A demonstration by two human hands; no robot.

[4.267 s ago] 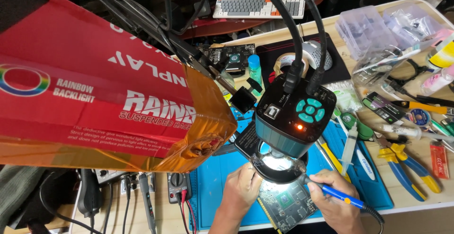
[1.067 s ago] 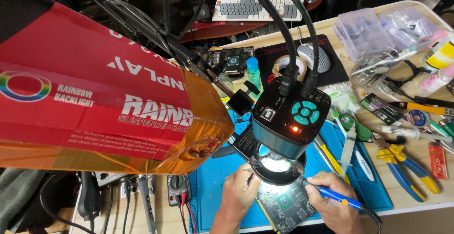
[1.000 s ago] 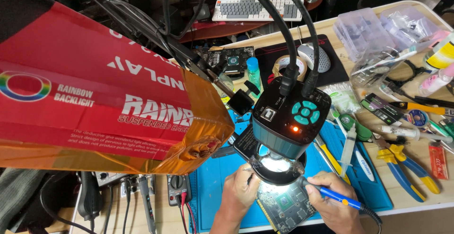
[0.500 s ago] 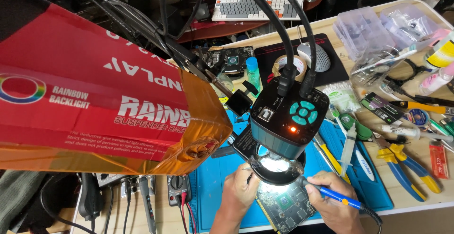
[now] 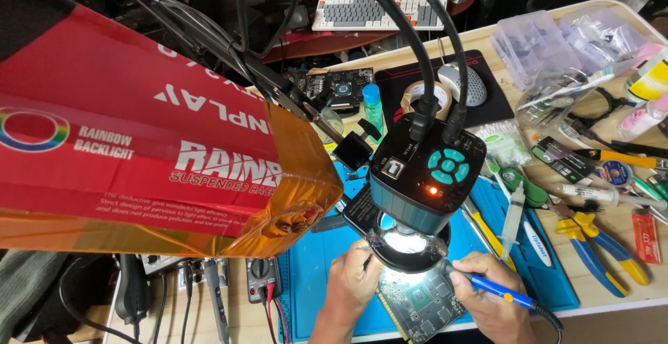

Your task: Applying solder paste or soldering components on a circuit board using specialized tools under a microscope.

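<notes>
A green circuit board [image 5: 424,304] lies on a blue work mat [image 5: 327,274] under a black microscope camera [image 5: 426,175] with a lit ring light [image 5: 407,245]. My right hand [image 5: 495,297] grips a blue-handled soldering iron [image 5: 495,290], its tip reaching under the ring light toward the board. My left hand [image 5: 353,283] rests at the board's left edge, fingers pinched on a thin tool whose tip is hidden beneath the ring.
A large red box [image 5: 139,149] taped in amber looms at left. A multimeter [image 5: 263,274] sits below it. Yellow-handled pliers [image 5: 598,250], a syringe [image 5: 513,212], tape roll [image 5: 424,97], mouse [image 5: 465,83], keyboard [image 5: 379,11] and plastic parts boxes [image 5: 536,45] crowd the right and back.
Both hands stay over the board under the ring light. The view has shifted very slightly; nothing else has moved.
</notes>
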